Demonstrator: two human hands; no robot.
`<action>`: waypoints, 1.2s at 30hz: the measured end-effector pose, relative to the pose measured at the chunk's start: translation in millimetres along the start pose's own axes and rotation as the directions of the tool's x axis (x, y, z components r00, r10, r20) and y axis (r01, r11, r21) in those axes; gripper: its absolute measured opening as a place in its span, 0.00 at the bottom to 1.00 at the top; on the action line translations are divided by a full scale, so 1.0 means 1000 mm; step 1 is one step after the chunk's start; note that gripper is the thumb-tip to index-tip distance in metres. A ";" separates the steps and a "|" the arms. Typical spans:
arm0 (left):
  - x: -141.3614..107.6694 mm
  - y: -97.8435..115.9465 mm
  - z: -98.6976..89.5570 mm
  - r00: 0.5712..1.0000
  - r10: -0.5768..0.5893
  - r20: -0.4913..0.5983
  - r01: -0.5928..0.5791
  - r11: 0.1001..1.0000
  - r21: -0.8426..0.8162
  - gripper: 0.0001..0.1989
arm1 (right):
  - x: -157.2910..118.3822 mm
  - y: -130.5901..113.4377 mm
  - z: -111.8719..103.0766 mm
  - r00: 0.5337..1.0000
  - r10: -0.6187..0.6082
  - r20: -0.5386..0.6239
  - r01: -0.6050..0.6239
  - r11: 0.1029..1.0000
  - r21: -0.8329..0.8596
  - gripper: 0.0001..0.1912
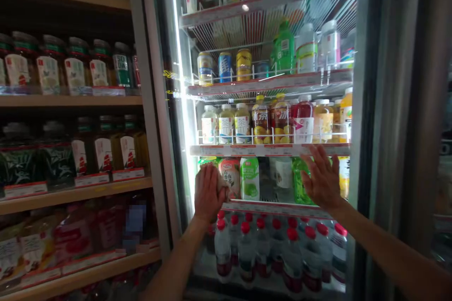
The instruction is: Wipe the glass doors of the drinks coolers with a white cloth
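Observation:
My left hand is raised in front of a lit drinks cooler, at the lower-left shelf. Its fingers are bent and closed, and what lies under them, if anything, is hidden. Just beside it stand a red-labelled tea pack and a green-and-white carton. To the right, my right hand is held up with fingers spread and holds nothing. A green bottle is partly behind it. Faint reflections suggest glass in front of the shelves; whether either hand touches it I cannot tell.
Left of the cooler, wooden shelves carry rows of bottles. Several red-capped bottles stand on the cooler's bottom level. Cans and more bottles fill higher shelves. A dark vertical frame borders the cooler's right side.

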State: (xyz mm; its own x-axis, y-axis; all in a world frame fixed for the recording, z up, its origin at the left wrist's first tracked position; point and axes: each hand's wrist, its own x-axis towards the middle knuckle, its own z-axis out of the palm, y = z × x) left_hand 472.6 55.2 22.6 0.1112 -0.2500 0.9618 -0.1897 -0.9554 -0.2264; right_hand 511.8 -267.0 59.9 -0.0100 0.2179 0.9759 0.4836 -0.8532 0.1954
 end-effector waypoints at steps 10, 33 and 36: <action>0.002 0.086 0.030 0.959 0.282 0.029 -0.277 0.954 -0.118 0.29 | -0.001 0.000 0.000 1.000 0.008 0.005 -0.008 1.000 -0.007 0.24; 0.111 -0.008 0.013 0.896 -0.347 -0.276 0.332 0.938 -0.102 0.31 | 0.000 -0.003 0.001 0.999 0.033 0.003 -0.033 0.999 0.006 0.25; 0.126 0.032 0.024 0.980 -0.076 -0.183 0.057 0.993 -0.106 0.31 | 0.000 -0.003 0.000 1.000 0.026 0.006 -0.027 1.000 0.005 0.26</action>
State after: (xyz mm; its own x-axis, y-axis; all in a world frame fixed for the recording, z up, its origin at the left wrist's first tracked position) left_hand 503.6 -10.7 132.6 -0.0550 -0.1435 0.9881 -0.2855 -0.9460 -0.1533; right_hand 510.5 -264.0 59.6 0.0082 0.1981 0.9801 0.4882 -0.8562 0.1690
